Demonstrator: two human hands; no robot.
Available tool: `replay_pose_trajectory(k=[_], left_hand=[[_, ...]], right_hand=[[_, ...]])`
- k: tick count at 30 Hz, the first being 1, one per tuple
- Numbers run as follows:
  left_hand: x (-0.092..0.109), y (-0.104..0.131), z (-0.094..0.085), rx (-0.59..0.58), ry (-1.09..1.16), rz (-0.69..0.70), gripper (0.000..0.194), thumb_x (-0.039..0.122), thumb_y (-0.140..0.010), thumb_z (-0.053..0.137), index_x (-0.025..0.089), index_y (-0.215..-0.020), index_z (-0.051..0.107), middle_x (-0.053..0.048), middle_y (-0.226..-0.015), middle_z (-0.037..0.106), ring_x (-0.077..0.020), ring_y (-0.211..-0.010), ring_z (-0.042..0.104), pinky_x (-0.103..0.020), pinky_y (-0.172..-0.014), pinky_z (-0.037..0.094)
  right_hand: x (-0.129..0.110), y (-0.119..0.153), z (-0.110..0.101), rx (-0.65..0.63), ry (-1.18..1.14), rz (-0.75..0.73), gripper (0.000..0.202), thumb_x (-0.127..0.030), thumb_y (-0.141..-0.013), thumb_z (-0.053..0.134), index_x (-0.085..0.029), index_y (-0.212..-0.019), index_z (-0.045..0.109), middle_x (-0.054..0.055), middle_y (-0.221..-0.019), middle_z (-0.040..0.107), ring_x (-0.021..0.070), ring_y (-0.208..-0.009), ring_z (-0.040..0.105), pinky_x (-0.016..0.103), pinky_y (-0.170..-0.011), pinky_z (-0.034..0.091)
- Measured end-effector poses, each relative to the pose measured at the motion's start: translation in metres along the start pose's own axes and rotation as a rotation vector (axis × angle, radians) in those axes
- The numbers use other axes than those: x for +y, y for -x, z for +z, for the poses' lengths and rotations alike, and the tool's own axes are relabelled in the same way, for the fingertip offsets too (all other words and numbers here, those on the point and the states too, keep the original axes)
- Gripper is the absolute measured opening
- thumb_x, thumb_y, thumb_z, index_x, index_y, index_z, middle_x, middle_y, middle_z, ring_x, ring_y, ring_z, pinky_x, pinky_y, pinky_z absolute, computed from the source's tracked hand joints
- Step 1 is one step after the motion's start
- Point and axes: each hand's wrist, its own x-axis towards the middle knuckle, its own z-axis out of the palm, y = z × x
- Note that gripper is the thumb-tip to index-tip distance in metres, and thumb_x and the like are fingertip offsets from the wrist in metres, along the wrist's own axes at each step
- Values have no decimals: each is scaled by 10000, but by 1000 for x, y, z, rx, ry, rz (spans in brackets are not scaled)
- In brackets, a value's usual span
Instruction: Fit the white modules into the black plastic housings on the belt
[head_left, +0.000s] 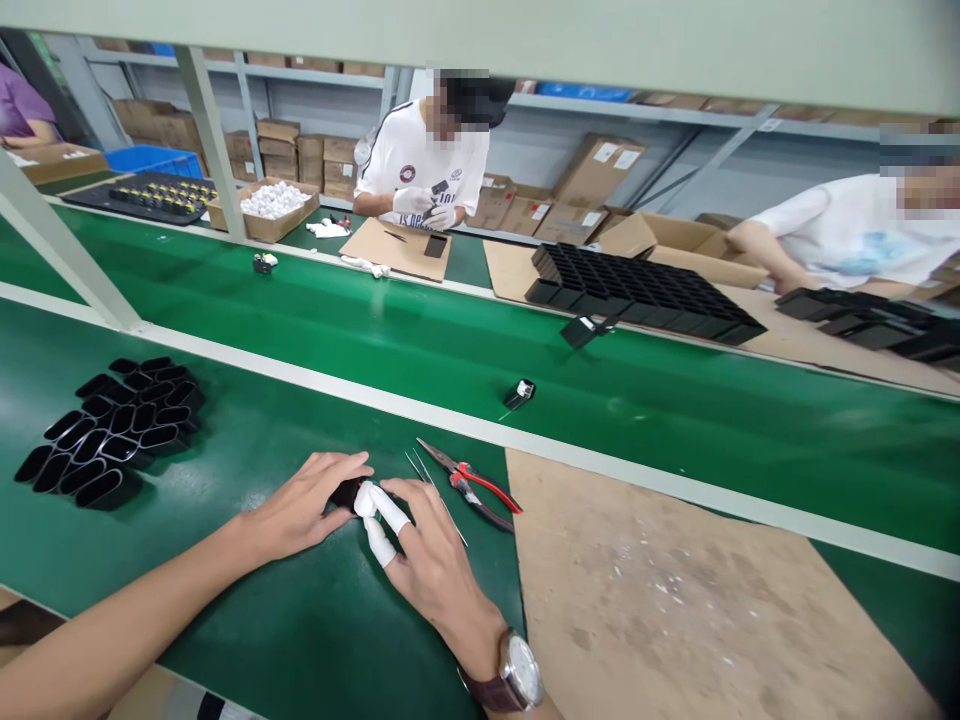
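Observation:
My left hand (311, 503) is closed around a small black housing (346, 492), much of it hidden by the fingers. White finger cots cover the thumb and index finger of my right hand (424, 540), which wears a wristwatch. Those two fingertips pinch a rounded white piece (364, 499) at the open end of the housing; how far it sits inside cannot be seen. Just right of my right hand lie tweezers (442, 495) and red-and-black long-nose pliers (472, 482).
Several black oval sleeves (120, 425) stand at the left. A brown board (675, 590) lies to the right. Across the bench runs a green conveyor belt (375, 330) carrying a black unit (520, 393). Opposite, co-workers sit near black housings (637, 290). A slanted metal post (67, 240) rises at the left.

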Motion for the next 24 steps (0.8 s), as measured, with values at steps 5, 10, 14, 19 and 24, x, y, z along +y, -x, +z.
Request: replay_pose_trajectory(k=[5, 10, 14, 19, 24], left_hand=[[-1, 0, 1, -14, -18, -21, 808, 159, -1041, 595, 364, -1664, 124, -89, -1474, 628, -297, -1344, 558, -525, -1104, 473], [0, -1, 0, -9, -7, -18, 811, 162, -1040, 601, 370, -1663, 124, -82, -1462, 636, -288, -1337, 559, -510, -1092, 480], [2, 0, 1, -18, 8, -24, 794, 156, -1038, 603, 366, -1658, 153, -82, -1460, 632, -286, -1330, 553, -498, -1089, 488], [3, 0, 2, -20, 40, -23, 735, 169, -1043, 602, 350, -1640, 214, -90, -1456, 629, -286, -1343, 551, -505, -1105, 486], [4, 2, 2, -57, 155, -102, 746, 192, -1034, 616, 367, -1636, 210, -66, -1482, 619, -265, -1346, 577, -476, -1097, 525]], right_hand=[[1, -1, -1, 3, -31, -8, 408, -59, -1002, 608, -170, -1386, 529, 180, -1259, 651, 292, -1085, 615, 478, -850, 607], [1, 0, -1, 1, -30, -3, 415, -69, -1012, 605, -186, -1401, 522, 168, -1264, 650, 291, -1097, 617, 482, -861, 603], [-1, -1, 0, -25, -27, 9, 352, -81, -1012, 602, -189, -1344, 554, 157, -1255, 648, 293, -1092, 628, 471, -862, 606], [-1, 0, 0, -35, -58, 36, 358, -85, -1024, 584, -198, -1362, 549, 152, -1251, 644, 290, -1085, 630, 471, -853, 612], [1, 3, 0, 3, -198, 19, 372, -60, -992, 668, -180, -1325, 552, 161, -1294, 644, 288, -1125, 622, 477, -885, 600]])
